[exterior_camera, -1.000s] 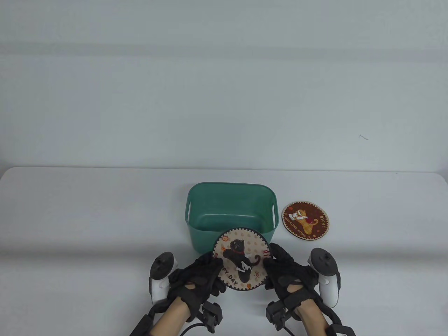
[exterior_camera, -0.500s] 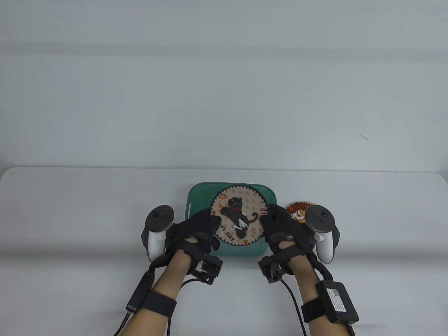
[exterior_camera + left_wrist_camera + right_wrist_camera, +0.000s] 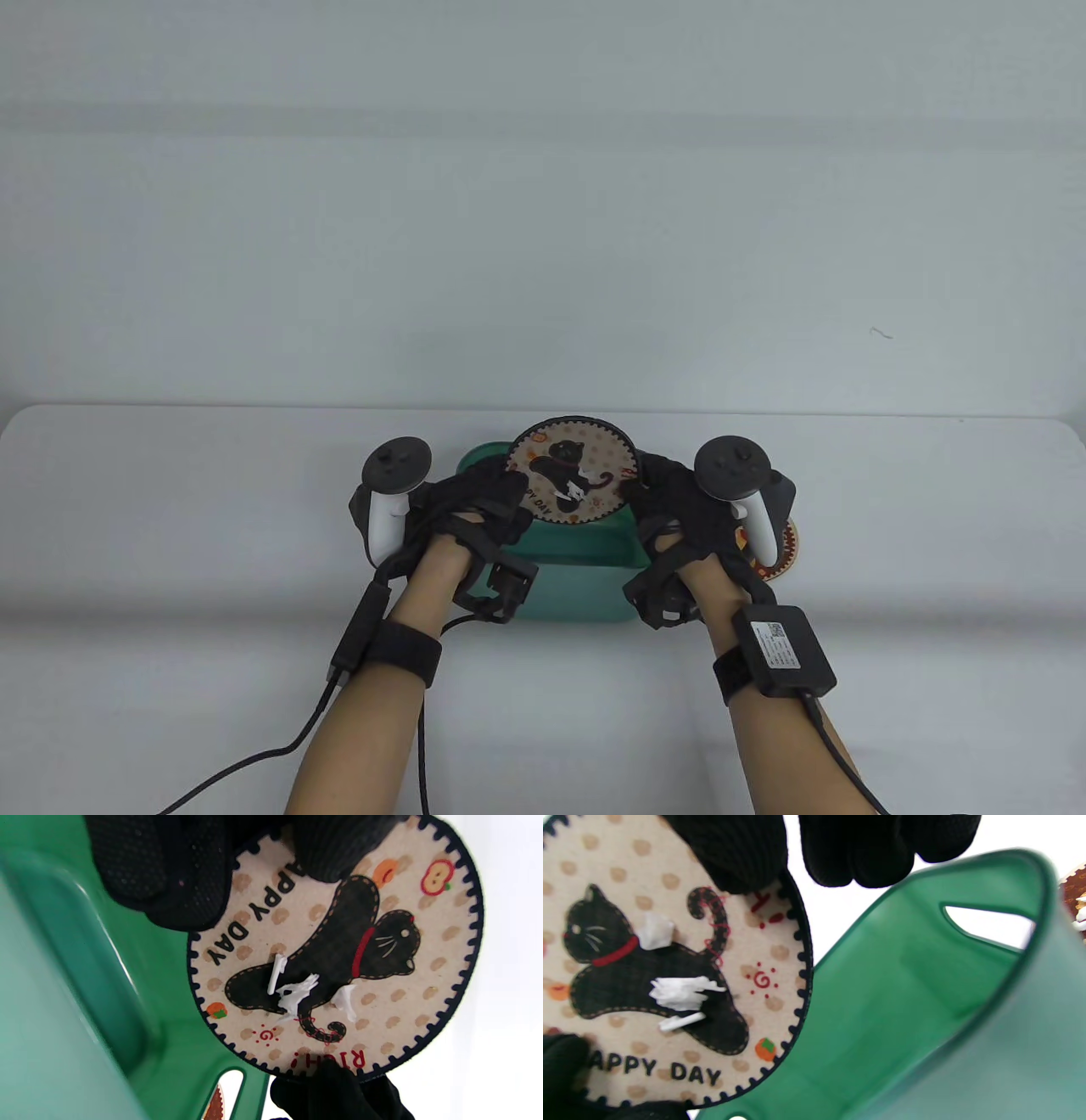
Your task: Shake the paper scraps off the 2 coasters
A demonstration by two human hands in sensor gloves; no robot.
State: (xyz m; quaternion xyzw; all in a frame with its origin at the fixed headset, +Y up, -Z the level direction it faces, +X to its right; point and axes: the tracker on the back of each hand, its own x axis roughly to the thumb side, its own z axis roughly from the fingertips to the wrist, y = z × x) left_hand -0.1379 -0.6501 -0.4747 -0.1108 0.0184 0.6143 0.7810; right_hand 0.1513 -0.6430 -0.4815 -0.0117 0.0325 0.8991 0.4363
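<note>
A round cat coaster, beige with a black cat and "HAPPY DAY", is held tilted above the far side of the green bin. My left hand grips its left edge and my right hand grips its right edge. Three white paper scraps lie on the cat's body. A second coaster, brown-rimmed, lies on the table right of the bin, mostly hidden behind my right hand's tracker; it shows at the edge of the right wrist view.
The green bin has slot handles in its side walls and an open top. The white table stretches to both sides, with its far edge just behind the bin. Cables trail from both wrists toward the front edge.
Both hands have carried the cat coaster from in front of the bin up and away over it, to its far side. The right hand now covers most of the second coaster.
</note>
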